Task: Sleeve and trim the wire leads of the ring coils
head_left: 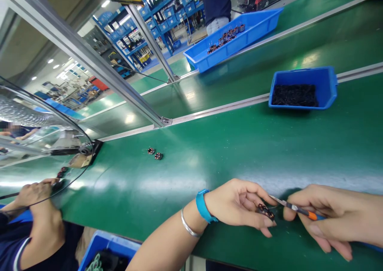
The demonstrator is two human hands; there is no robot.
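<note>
My left hand (pixel 243 205) is closed on a small wound motor stator (pixel 265 212), a dark ring with copper coils, held between thumb and fingers above the green table. In my right hand (pixel 332 215) is a pair of tweezers or slim pliers (pixel 299 209) with pointed metal jaws and an orange and blue handle. Its tip is close to my left index finger, just above the stator; whether they touch I cannot tell. Further left, two more stators (pixel 158 156) lie on the table, one with thin wires sticking out.
A blue bin (pixel 326 89) of black pieces stands at the back right. Beyond the rail, a long blue tray (pixel 203 63) holds several stators. At left, a co-worker's hands (pixel 36 193) work near a black cable. Another blue bin (pixel 104 239) sits below the table's front edge.
</note>
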